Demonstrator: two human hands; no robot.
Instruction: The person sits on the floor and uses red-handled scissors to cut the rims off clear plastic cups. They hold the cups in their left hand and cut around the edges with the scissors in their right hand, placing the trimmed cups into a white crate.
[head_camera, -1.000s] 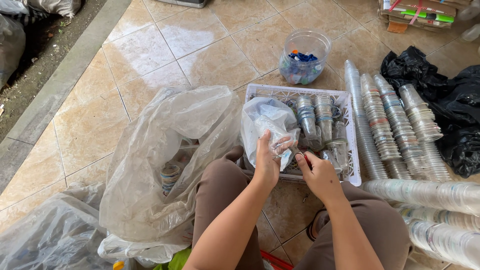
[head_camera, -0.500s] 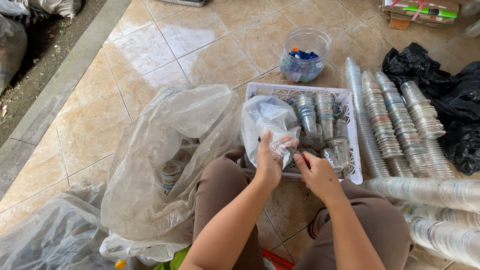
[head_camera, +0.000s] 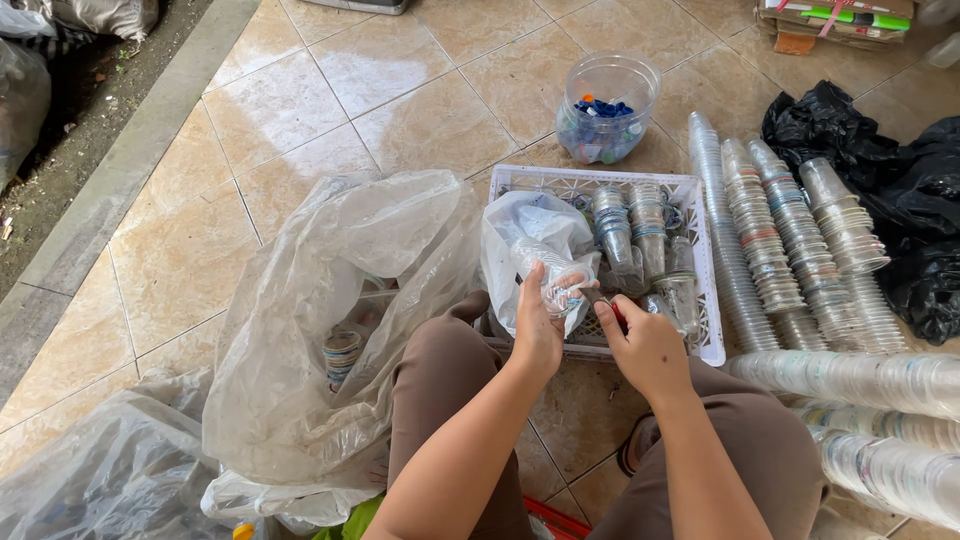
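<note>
My left hand (head_camera: 540, 325) grips a clear plastic cup (head_camera: 553, 285) held just above the near edge of a white plastic crate (head_camera: 700, 200). My right hand (head_camera: 645, 345) is closed on a small red-handled tool (head_camera: 608, 306) whose tip touches the cup. The crate holds stacks of clear cups (head_camera: 632, 230) and a crumpled clear bag (head_camera: 535, 230). My knees in brown trousers flank the crate's near side.
A large clear plastic bag (head_camera: 330, 320) with cups inside stands at my left. Long rows of nested clear cups (head_camera: 790, 240) lie to the right, beside black bags (head_camera: 900, 190). A clear tub of coloured bottle caps (head_camera: 605, 110) sits beyond the crate on the tiled floor.
Both hands stay at the crate's near edge. The cup in my left hand has turned slightly and the right hand has shifted a little closer to it.
</note>
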